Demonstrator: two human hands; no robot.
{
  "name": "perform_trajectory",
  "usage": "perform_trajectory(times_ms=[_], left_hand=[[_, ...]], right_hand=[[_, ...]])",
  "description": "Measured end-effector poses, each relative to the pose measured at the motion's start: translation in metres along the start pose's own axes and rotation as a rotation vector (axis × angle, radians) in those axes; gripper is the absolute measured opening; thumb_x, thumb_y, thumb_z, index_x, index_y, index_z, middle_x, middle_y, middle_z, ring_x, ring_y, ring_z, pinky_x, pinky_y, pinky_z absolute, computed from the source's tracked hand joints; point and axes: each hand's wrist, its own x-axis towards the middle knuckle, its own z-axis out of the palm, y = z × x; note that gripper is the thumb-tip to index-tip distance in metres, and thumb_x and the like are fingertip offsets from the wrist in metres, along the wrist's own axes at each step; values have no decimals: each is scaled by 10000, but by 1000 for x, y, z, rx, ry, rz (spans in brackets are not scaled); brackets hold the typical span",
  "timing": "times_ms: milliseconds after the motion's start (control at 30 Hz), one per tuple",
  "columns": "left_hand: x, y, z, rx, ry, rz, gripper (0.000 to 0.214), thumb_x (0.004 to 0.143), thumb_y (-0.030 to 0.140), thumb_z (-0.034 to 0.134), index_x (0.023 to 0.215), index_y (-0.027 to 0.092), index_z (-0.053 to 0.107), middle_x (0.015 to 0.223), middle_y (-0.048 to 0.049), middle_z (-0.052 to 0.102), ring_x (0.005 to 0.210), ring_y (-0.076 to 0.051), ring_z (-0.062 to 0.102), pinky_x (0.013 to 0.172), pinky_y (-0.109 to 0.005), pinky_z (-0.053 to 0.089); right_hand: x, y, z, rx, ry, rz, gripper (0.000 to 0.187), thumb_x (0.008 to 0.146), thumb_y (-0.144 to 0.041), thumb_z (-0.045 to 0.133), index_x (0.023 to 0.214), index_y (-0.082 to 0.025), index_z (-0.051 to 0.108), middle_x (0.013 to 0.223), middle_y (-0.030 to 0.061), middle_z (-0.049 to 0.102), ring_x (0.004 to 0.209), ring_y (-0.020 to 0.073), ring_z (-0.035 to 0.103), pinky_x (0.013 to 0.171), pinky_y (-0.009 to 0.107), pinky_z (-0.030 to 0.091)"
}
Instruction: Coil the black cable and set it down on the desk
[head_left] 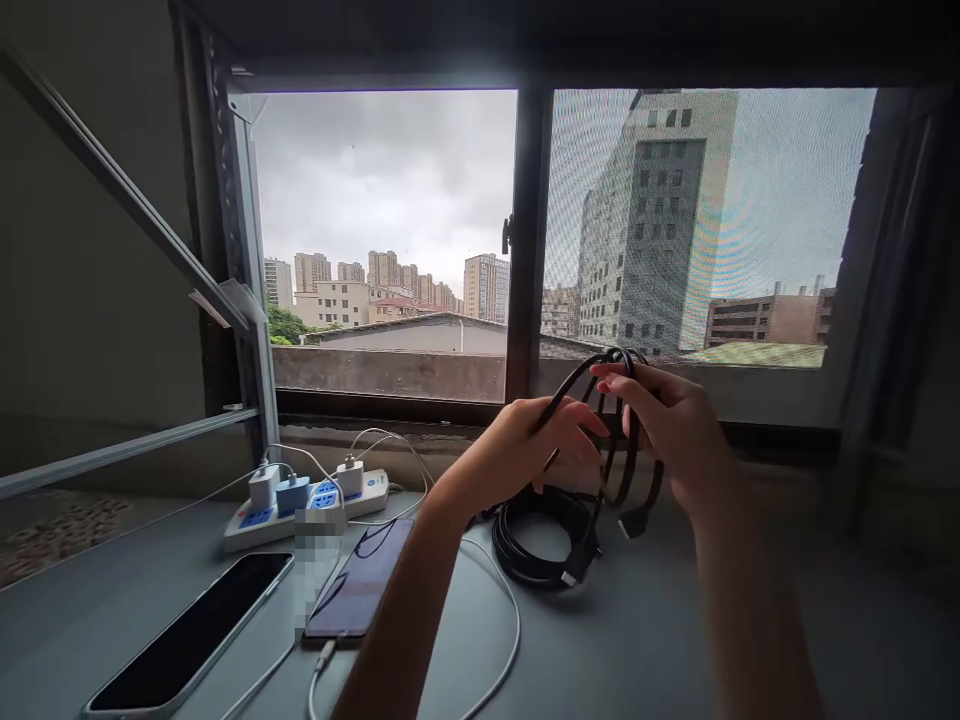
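Note:
In front of the window, my right hand grips the upper part of a loosely looped black cable, its thumb and fingertips closed at the bundle's top. Close on its left, my left hand has its fingers bent around a strand of the same cable. The loops hang below both hands, and a connector plug dangles at the lower right. Beneath them a second black cable lies wound in a round coil on the grey table, with a light-tipped plug at its front.
Left of my arms lie a dark-screened phone and another phone with a white charging cable nearby. Behind them sits a white power strip holding several chargers. A metal frame stands left of the window.

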Motion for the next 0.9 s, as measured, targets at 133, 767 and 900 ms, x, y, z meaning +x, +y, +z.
perform_trajectory(times_ms=[133,767,900], left_hand=[[9,-7,-7,-153,281,85,448,921,591,424,960,159,537,614,-44,601,489,-151,579,347,-176,291],[-17,-3,-65,-693,1371,435,316,1034,334,308,831,201,511,493,55,248,375,-81,225,384,-236,172],[-23,5,-74,-765,1089,314,398,998,248,290,636,172,436,449,45,205,352,-85,176,355,-229,144]], right_hand=[[5,3,-11,-4,49,-13,292,682,-375,676,904,-203,753,703,-10,628,395,27,339,318,160,214],[14,3,-21,419,170,-47,260,698,-359,672,897,-192,669,540,-96,279,378,39,217,329,218,101],[12,2,-14,363,143,-110,259,718,-434,673,822,-197,674,547,-74,397,382,39,233,338,222,166]])
